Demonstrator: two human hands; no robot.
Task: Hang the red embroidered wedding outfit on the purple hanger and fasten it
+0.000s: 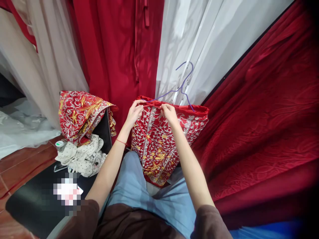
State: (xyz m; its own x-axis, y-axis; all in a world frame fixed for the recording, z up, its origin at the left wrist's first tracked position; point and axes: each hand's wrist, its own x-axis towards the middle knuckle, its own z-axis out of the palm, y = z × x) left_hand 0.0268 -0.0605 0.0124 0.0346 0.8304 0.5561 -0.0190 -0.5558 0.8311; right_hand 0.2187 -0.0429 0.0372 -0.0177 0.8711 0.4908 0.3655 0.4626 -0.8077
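A red skirt-like garment point(159, 142) with silver and gold embroidery hangs in front of my knees. Its plain red top edge is gathered like a waistband. A thin purple wire hanger point(183, 84) reaches down into that edge, hook upward, and its lower ends are hidden by the cloth. Near the left end of the edge, my left hand point(136, 113) is closed with its fingertips on the fabric. My right hand point(168, 113) pinches the same edge closer to the middle. A short red tie dangles below my left hand.
To my left, a black chair point(32, 202) bears a dotted white cloth point(82, 156), a phone and a blurred item. Another embroidered red garment point(79, 114) drapes over its backrest. Red curtain-like cloth point(117, 43), white fabric point(184, 30) and dark red fabric point(264, 109) surround me.
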